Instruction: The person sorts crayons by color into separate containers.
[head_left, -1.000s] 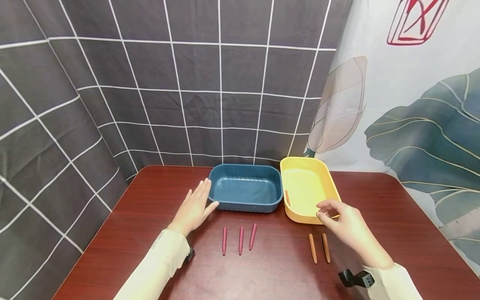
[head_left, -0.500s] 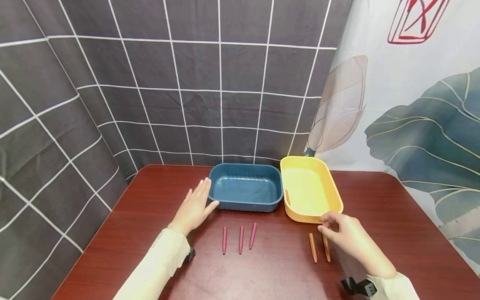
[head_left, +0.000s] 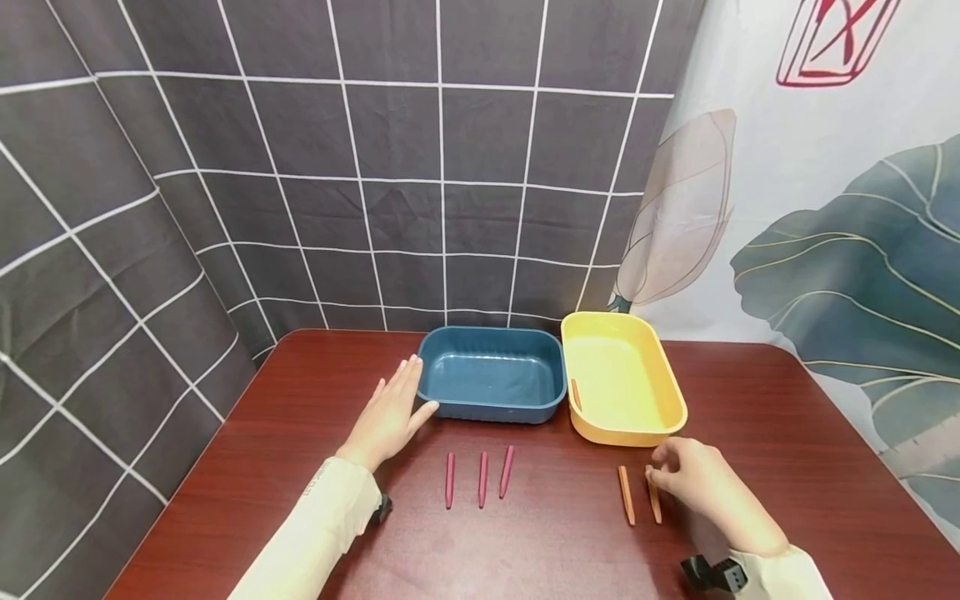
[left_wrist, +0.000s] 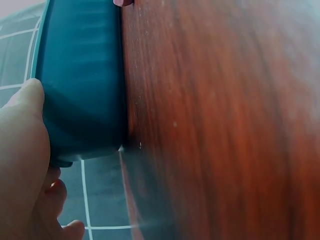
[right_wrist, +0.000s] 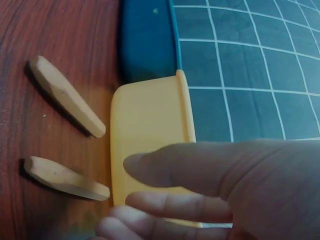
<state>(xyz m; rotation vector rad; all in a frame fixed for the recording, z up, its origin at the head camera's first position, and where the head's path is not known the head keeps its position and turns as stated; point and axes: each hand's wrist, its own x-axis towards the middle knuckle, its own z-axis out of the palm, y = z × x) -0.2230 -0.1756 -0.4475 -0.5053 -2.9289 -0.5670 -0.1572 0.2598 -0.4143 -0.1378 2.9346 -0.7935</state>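
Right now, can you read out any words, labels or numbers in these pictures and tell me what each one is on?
Left sleeve: a short line of small dark print near the cuff, too small and blurred to read.
Wall hanging: a red seal-like sign at its top right, cut off by the picture's edge; no word can be read from it.
Blue tray, yellow tray and the sticks on the table: no text shows.

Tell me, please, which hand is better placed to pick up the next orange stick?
The right hand, probably. Its fingers hover at the two orange sticks on the table in front of the yellow tray. The left hand lies flat against the blue tray, far from them.
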